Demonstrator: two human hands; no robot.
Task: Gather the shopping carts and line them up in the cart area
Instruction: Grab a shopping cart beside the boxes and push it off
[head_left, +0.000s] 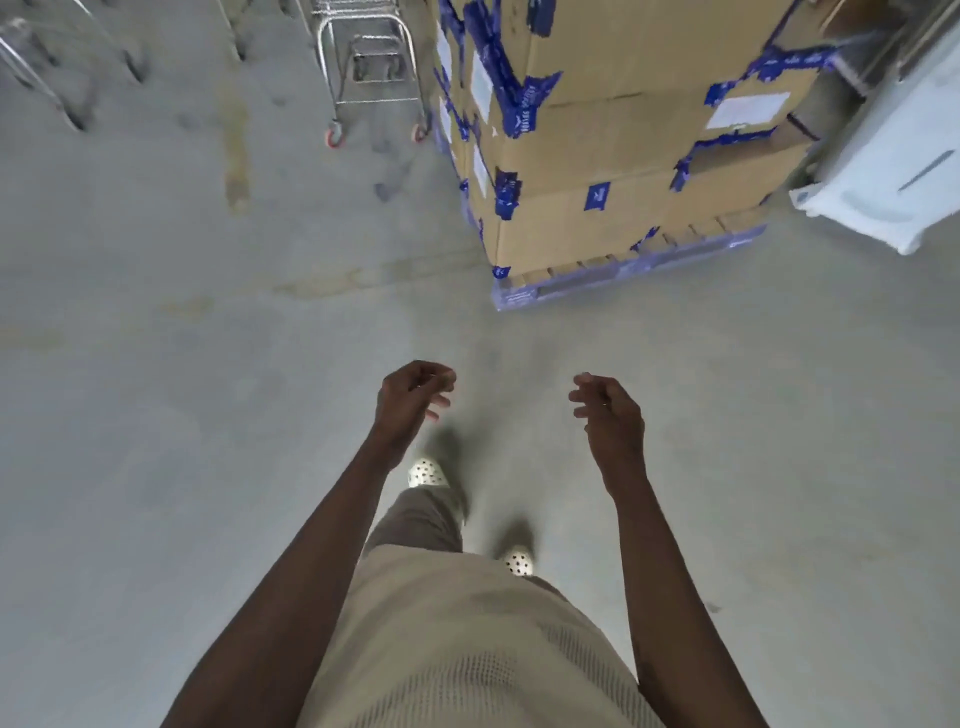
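Note:
A metal shopping cart (370, 67) with red-rimmed wheels stands at the top of the head view, just left of a pallet of boxes; only its lower frame shows. Part of another cart's metal frame (21, 57) shows at the far upper left. My left hand (410, 397) and my right hand (610, 410) hang in front of me over bare floor, far short of the carts. Both have loosely curled fingers and hold nothing.
A tall stack of cardboard boxes (623, 145) with blue tape sits on a blue pallet (623, 275) at the upper right. A white bin (893, 171) stands beyond it at the right edge. Grey concrete floor (182, 389) spreads left and ahead. My feet in white shoes show below.

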